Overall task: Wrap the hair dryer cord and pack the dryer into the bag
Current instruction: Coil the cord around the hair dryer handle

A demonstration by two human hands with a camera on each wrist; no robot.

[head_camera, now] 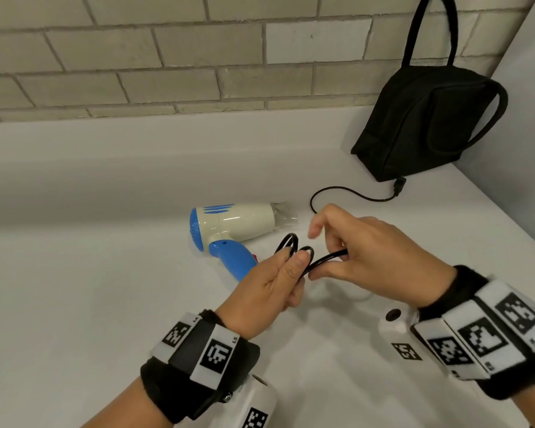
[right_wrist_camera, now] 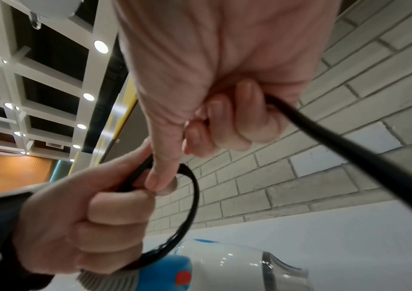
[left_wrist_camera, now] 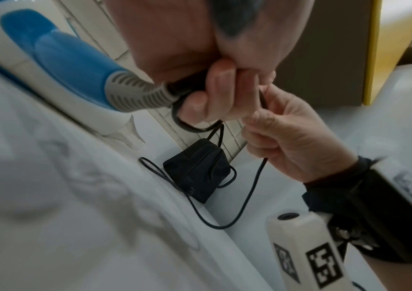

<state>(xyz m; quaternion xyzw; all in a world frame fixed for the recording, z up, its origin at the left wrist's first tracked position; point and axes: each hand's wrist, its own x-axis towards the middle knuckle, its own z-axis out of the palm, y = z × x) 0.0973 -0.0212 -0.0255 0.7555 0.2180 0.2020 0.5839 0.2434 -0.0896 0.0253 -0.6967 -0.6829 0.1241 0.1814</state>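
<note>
A white and blue hair dryer (head_camera: 233, 225) lies on its side on the white counter (head_camera: 90, 242). Its black cord (head_camera: 349, 191) runs from the handle through both hands and trails back to the plug (head_camera: 399, 184) beside the black bag (head_camera: 420, 125). My left hand (head_camera: 278, 282) grips small loops of cord (head_camera: 288, 244) just in front of the handle (left_wrist_camera: 75, 65). My right hand (head_camera: 362, 251) pinches the cord (right_wrist_camera: 349, 157) beside the left, with the index finger lifted. The loops (right_wrist_camera: 189, 206) show between both hands in the right wrist view.
The bag stands upright at the back right corner with one strap (head_camera: 431, 29) raised against the brick wall (head_camera: 136, 57). A plain wall (head_camera: 531, 118) closes the right side. The counter spreads to the left of the dryer.
</note>
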